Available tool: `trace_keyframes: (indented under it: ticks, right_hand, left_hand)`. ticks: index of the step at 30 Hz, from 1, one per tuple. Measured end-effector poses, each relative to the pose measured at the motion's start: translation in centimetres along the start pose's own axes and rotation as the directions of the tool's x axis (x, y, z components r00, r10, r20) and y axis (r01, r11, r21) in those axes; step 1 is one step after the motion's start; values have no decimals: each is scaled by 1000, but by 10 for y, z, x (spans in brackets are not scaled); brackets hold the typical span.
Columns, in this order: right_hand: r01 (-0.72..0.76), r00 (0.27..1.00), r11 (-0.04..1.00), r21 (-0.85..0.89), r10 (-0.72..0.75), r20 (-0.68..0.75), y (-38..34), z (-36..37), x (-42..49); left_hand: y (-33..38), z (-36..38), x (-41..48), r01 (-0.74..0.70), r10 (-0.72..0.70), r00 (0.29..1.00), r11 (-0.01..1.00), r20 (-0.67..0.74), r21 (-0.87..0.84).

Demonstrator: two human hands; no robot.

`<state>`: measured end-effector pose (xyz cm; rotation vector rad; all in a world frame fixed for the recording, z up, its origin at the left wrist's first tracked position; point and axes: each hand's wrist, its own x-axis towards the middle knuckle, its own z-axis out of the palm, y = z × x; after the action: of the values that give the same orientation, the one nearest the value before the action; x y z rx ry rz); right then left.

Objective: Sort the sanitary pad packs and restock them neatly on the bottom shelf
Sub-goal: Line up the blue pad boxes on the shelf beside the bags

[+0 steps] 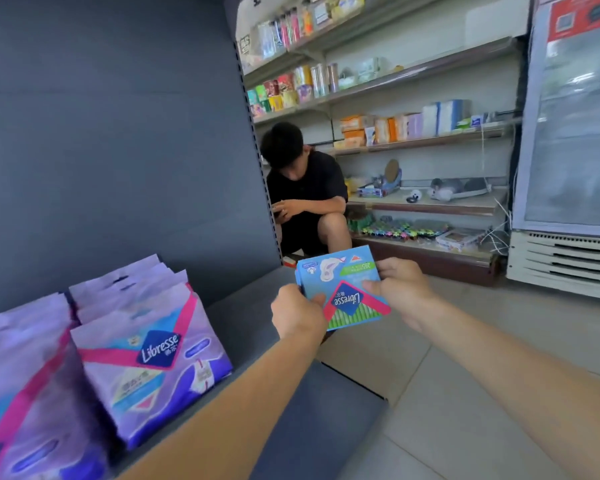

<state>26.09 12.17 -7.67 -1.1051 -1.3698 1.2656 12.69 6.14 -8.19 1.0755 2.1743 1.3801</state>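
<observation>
Both hands hold a blue Libresse sanitary pad pack (343, 282) in the air above the right end of the grey bottom shelf (312, 410), close to where the shelf meets the tiled floor (465, 393). The left hand (297, 315) grips the pack's left edge, with its fingers curled round it and the thumb on the printed front. The right hand (400, 289) pinches the right edge, its thumb pressed on the front and its fingers behind. The pack is turned so that its logo reads upside down, and layered edges at its left corner suggest more than 1 pack is in the grip, though the count cannot be told. Well apart to the left, purple Libresse packs (153, 362) stand upright on the same shelf in 2 rows, fronts facing outward, against the dark grey back panel (118, 133). Beyond the shelf's end another person (305, 192) in a black shirt crouches. Behind that person are wall shelves (413, 140) stocked with small goods. A glass-door fridge (568, 133) stands at the far right.
</observation>
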Motion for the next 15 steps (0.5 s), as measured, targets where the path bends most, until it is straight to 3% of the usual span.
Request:
trace_keyframes:
  ticks: [8, 15]
  right_hand:
    - [-55, 983, 997, 47, 46, 175, 40, 61, 114]
    - [-10, 907, 997, -73, 40, 419, 25, 141, 167]
  left_hand:
    - [-33, 23, 96, 87, -92, 983, 996, -160, -37]
    - [-59, -1, 147, 222, -276, 891, 958, -362, -182]
